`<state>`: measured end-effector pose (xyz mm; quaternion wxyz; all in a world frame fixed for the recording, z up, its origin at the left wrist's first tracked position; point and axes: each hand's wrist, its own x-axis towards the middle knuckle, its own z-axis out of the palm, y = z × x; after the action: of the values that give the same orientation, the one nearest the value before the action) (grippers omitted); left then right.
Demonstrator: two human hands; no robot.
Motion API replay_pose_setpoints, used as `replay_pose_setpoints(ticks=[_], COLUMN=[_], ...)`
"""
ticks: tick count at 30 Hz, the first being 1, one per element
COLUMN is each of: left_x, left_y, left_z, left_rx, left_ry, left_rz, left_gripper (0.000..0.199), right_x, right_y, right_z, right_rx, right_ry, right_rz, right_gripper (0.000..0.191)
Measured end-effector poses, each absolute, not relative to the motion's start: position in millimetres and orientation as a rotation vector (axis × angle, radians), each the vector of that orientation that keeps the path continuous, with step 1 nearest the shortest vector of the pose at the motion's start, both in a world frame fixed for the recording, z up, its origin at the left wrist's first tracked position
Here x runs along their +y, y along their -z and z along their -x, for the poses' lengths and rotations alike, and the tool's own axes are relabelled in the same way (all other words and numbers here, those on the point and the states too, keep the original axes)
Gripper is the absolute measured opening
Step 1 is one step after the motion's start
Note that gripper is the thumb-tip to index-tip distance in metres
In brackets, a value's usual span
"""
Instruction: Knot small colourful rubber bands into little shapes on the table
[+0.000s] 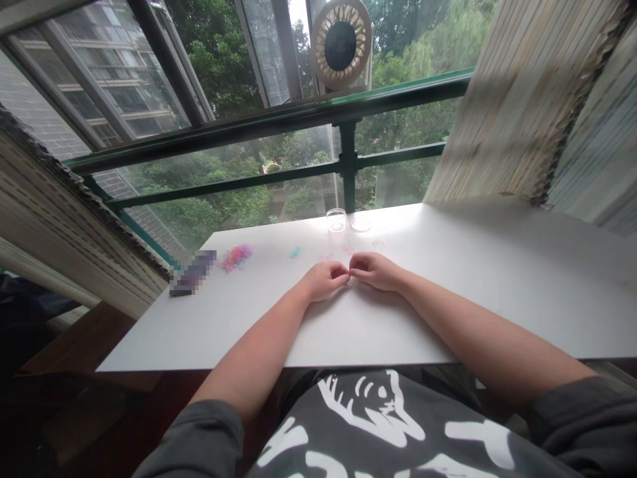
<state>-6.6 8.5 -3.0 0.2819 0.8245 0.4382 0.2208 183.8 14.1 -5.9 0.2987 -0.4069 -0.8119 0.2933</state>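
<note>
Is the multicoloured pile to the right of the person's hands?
No, the multicoloured pile lies on the white table, left of both the left hand and right hand.

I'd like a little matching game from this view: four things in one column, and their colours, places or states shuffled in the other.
Things:
1. Large mixed pile
2. Left hand and right hand
3. Clear cup
4. Small cluster between the pile and the cup

Descriptions:
A. Blue-green
B. Fingertips brought close together
C. Mostly pink, orange and purple
D. Near the far edge of the white table

Right pairs: 1-C, 2-B, 3-D, 4-A
</note>
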Motion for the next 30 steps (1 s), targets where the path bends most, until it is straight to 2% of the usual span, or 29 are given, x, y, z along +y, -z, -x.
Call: replay_pose_setpoints(ticks=[30], left_x=[8.0], left_y=[3.1], left_z=[5.3], left_rx=[1.182], left_ry=[-0.619], left_rz=[-2.185], left_gripper=[0.028], right_x=[13.3], right_y=[5.0], right_z=[-183.8], right_rx=[-2.16], right_ry=[-0.758], right_rz=[1.087], right_gripper=[0.013])
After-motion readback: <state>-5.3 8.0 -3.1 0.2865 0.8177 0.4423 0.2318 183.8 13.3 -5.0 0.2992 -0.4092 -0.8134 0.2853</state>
